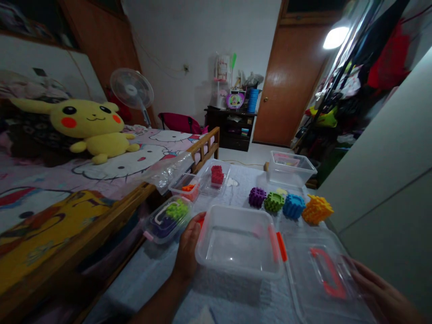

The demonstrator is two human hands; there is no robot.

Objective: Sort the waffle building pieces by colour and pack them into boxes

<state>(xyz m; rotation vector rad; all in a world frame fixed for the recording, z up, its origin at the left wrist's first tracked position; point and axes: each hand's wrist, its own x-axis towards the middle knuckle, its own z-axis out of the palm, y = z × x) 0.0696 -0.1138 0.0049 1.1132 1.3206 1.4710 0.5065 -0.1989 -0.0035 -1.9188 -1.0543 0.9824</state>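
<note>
An uncovered clear plastic storage box (238, 245) with orange-red side clips sits in front of me on the cloth-covered table. My left hand (189, 247) grips its left side, thumb near the rim. To the right is the box's clear lid (303, 270), which has a red handle (332, 274). My right hand (381, 288) holds the lid by its right edge; some fingers are blurred behind the plastic. Beyond the box stand block clusters in purple (257, 197), green (274, 202), blue (294, 206) and yellow-orange (317, 209).
Left of the box lies a lidded container (168, 218) with green and purple pieces. Behind it are a small box (185, 186) with orange pieces and a clear tray (205, 182) with red blocks. Another clear bin (292, 168) stands at the back right. A wooden bed rail (135, 202) borders the left.
</note>
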